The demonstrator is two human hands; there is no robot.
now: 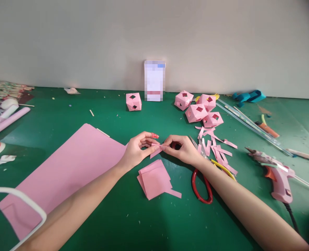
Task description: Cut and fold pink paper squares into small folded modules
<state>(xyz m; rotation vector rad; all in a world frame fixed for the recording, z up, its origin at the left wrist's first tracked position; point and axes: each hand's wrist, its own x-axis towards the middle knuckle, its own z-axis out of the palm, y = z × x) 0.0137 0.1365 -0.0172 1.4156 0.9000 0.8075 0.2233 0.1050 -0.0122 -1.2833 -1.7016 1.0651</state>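
My left hand (139,148) pinches one end of a small folded pink paper piece (155,150), and a red band shows on one of its fingertips. At the other end of that paper, my right hand (180,148) also has thumb and finger closed. Just below both hands lies a loose stack of pink paper squares (155,179) with a narrow strip sticking out. Scissors with red and yellow handles (202,191) lie partly under my right forearm. Beside them is a scatter of thin pink paper strips (218,148).
Large pink sheets (73,167) lie at left. Several pink paper polyhedra with diamond holes (196,112) cluster at the back right; another polyhedron (134,101) sits left of a phone (155,82) leaning on the wall. A pink glue gun (278,177) rests at right.
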